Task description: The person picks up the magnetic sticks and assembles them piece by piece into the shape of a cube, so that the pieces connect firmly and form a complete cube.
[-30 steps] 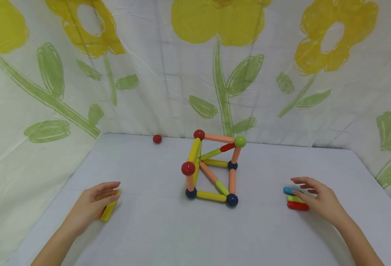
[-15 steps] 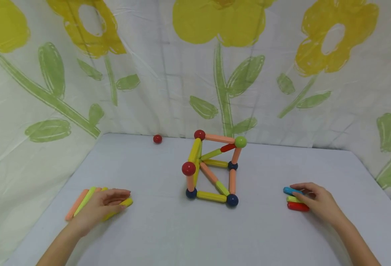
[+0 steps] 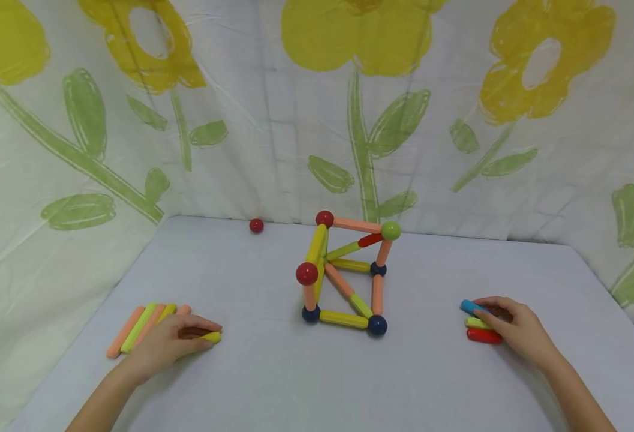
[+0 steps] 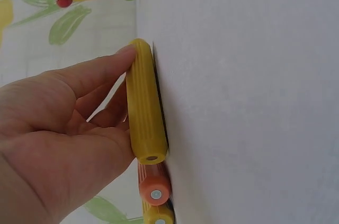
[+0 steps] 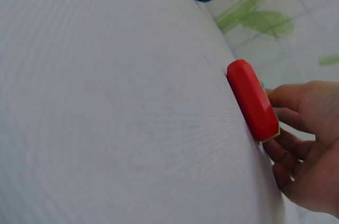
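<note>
My left hand pinches a yellow magnetic rod between thumb and fingers, close over the table. Beside it several orange, green and yellow rods lie in a row, partly covered by the hand. On the right, my right hand pinches the near end of a blue rod. A green rod and a red rod lie alongside, under the thumb side of that hand. In the right wrist view the red rod hides most of the blue one.
A cube-like frame of rods and balls stands mid-table, with red balls and a green ball on top. One loose red ball sits near the back edge. Behind hangs a flowered cloth.
My left hand has moved right, drawing the yellow rod away from the row. My right hand has lowered onto the blue rod, which is now tilted slightly away from the green one.
</note>
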`<action>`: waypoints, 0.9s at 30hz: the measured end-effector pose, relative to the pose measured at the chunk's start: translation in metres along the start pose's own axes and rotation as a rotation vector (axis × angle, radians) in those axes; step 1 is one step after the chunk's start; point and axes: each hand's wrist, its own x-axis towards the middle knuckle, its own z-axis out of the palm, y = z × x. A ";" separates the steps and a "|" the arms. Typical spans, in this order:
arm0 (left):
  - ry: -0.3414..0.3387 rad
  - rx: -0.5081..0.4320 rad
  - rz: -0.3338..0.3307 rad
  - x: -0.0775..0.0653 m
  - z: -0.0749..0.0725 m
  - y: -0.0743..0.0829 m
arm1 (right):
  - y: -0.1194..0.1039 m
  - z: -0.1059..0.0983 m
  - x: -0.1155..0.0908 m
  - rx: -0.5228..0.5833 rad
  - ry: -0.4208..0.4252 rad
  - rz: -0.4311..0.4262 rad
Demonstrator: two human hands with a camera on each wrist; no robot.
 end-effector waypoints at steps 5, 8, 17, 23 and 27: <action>0.002 0.000 -0.003 0.004 0.005 0.005 | -0.003 0.000 0.000 -0.001 0.017 -0.015; -0.006 -0.023 -0.016 0.009 0.009 0.008 | -0.008 0.000 0.000 -0.010 0.024 -0.024; -0.087 -0.144 -0.052 0.030 0.029 0.025 | -0.033 0.010 0.005 0.001 0.063 -0.128; -0.184 -0.196 -0.039 0.049 0.050 0.041 | -0.051 0.019 0.010 0.036 0.053 -0.161; -0.222 -0.208 -0.002 0.060 0.067 0.053 | -0.059 0.027 0.014 0.062 0.043 -0.191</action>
